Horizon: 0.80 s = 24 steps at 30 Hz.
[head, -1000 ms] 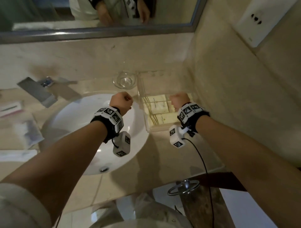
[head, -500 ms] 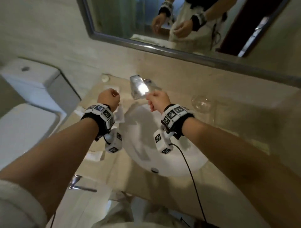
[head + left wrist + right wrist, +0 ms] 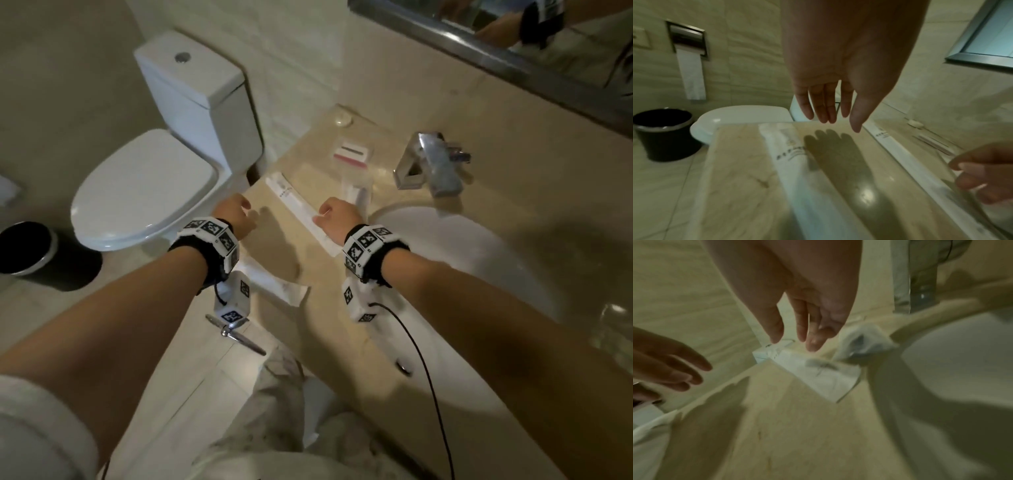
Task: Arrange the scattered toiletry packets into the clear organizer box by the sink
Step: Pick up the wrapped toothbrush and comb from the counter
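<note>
— Both hands have swung away from the tap (image 3: 432, 163) since half a second ago; what lies under them?
— A long white packet (image 3: 301, 209) on the counter (image 3: 318, 294), at 12 o'clock from the right hand (image 3: 337, 216), whose fingers (image 3: 813, 339) hang straight above it, holding nothing
— And the left hand (image 3: 235, 216)?
— Fingers loose over bare counter; a second white packet (image 3: 789, 155) lies at its 7 o'clock, a clear pouch (image 3: 356, 192) at the right hand's 1 o'clock

Dim, warm overhead light, hard shadows and glare on the counter (image 3: 865, 193), motion blur, wide-angle bending at edges
</note>
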{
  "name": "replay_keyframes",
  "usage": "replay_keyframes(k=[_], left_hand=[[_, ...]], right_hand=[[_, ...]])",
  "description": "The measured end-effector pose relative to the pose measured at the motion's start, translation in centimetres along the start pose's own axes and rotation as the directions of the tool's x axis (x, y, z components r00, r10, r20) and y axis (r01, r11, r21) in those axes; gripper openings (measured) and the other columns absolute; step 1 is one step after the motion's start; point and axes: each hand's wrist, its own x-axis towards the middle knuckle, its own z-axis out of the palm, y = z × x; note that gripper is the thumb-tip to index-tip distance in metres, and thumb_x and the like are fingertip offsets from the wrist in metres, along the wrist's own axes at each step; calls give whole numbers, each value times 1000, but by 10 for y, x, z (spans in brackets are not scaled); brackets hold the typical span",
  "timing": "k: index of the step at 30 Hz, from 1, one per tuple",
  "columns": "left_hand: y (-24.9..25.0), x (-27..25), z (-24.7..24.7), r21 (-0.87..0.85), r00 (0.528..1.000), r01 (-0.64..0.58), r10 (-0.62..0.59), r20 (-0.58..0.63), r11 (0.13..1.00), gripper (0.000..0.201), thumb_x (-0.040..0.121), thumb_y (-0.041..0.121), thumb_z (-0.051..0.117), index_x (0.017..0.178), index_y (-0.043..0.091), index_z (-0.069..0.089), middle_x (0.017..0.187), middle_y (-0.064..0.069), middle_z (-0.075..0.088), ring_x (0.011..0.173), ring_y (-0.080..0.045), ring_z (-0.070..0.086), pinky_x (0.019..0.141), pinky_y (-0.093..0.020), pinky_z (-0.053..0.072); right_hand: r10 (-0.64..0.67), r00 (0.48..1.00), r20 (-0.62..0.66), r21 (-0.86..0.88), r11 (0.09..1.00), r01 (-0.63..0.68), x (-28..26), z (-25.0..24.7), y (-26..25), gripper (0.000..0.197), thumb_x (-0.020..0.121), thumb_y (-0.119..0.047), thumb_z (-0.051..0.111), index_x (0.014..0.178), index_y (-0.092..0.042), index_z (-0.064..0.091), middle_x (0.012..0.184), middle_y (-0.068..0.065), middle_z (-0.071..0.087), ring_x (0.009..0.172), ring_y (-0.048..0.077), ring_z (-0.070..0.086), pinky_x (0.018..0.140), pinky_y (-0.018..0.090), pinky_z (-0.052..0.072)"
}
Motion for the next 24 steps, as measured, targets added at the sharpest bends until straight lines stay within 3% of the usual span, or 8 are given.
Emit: replay_keyframes(k=[2,6,8,11,13,17,19,24], left_hand=[[-13,5,-1,18,1000,11,-12,21,1000,44,86,13,62,126,8,48,129,-16,54,116,-33,53,96,-39,45],[-31,11,2,-19,1000,12,-12,-18,1000,37,88,20,56,123,9,51,123,-13,59,114,-30,55,91,-32,43],[-36,12,2,-39,1000,14,-15,-26,999,35,89,22,54,122,10,52,121,-12,61,112,-29,56,88,-30,42],[-38,16,1,-101,999,21,-24,-24,995,35,89,23,55,121,10,53,120,-12,62,112,-29,56,91,-31,43],[-33,17,-3,-144,999,28,-30,-15,989,37,88,23,57,122,9,52,122,-12,61,114,-29,56,93,-31,43],[-16,22,-8,-253,1000,15,-13,12,967,41,86,29,60,120,8,53,119,-15,62,111,-32,58,100,-38,46],[-1,24,-7,-322,998,-5,23,54,947,44,86,35,59,119,6,52,114,-19,65,106,-33,62,97,-45,48],[75,7,7,-422,974,-112,184,135,900,47,91,40,52,118,2,54,97,-10,63,84,-22,62,65,-26,48]], right_hand=[[6,1000,6,-121,993,-5,12,10,-2,37,91,-31,55,122,-10,50,118,10,62,107,29,60,93,36,48],[36,999,1,-232,972,-35,27,28,-5,41,88,-28,60,122,-7,48,120,11,57,107,31,58,83,35,47],[44,999,7,-277,960,-41,32,38,-5,30,88,-22,58,112,-7,49,114,11,60,97,29,61,82,37,50],[67,997,35,-327,943,-52,36,42,-8,12,87,-20,56,84,-11,50,95,9,66,65,22,56,64,31,47],[90,992,87,-292,954,-61,39,37,-12,14,85,-20,59,80,-9,51,87,9,63,67,25,56,63,28,43],[-9,991,134,-85,996,20,32,19,-15,16,86,-20,62,97,-10,56,81,0,55,79,21,52,66,26,41],[-51,991,120,-13,999,53,25,6,-12,15,86,-22,63,87,-14,50,70,-6,47,74,19,49,62,23,38],[-101,994,-45,219,970,108,1,-46,13,32,86,-15,64,68,-25,39,69,-9,44,69,14,46,58,20,35]])
